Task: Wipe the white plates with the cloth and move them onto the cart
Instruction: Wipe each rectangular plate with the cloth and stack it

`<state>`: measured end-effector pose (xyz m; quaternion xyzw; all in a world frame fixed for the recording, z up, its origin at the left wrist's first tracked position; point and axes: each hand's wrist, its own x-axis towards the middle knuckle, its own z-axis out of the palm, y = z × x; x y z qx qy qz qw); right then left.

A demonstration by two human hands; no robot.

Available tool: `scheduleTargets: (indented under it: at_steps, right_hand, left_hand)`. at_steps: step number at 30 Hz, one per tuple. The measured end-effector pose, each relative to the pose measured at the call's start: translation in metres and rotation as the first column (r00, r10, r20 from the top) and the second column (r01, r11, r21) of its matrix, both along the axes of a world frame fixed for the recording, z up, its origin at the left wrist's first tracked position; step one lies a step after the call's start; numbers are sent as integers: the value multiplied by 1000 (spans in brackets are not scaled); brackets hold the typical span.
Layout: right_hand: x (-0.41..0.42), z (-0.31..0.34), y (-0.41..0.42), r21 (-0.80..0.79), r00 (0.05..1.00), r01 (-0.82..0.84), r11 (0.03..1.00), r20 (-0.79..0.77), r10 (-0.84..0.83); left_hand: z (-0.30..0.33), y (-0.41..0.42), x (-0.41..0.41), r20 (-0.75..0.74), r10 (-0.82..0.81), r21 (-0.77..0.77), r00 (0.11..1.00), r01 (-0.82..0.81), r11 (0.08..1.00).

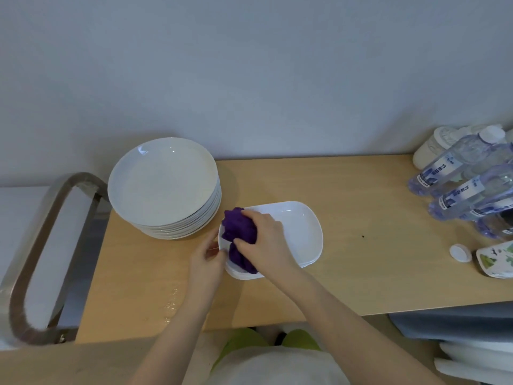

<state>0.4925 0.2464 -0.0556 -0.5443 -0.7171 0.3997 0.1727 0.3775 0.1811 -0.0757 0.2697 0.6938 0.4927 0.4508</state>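
Observation:
A small stack of white rectangular plates (pixel 299 232) lies in the middle of the wooden table (pixel 361 273). My right hand (pixel 263 240) grips a bunched purple cloth (pixel 238 229) and presses it onto the left part of the top plate. At the stack's left edge my left hand (pixel 206 259) pinches the rim. A tall stack of round white plates (pixel 163 187) stands at the table's back left. The cart (pixel 41 245) with its metal handle is at the far left.
Several water bottles (pixel 466 184) crowd the table's right end, with a white cap (pixel 459 252) and a printed pouch (pixel 497 259) in front of them. A white jar (pixel 433 145) stands behind them. Wet spots (pixel 170 304) mark the table's front edge.

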Motion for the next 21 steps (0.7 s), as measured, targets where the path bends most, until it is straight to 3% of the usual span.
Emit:
scheduleTargets:
  at_steps: [5,10,15,21]
  right_hand:
    - [-6,-12,-13,148,972,-106,983,223,71]
    - [35,-12,-10,282,878,-62,957,471,-82]
    - [80,-11,2,393,807,142,909,486,-336]
    - [49,-14,28,365,834,85,927,483,-267]
  left_hand:
    - [-5,-2,1,-8,16,24,1000,-16,1000]
    - [4,-1,7,-57,35,46,998,-32,998]
    - [9,0,11,-20,58,39,998,-57,998]
    - [7,0,5,40,43,32,998,-44,999]
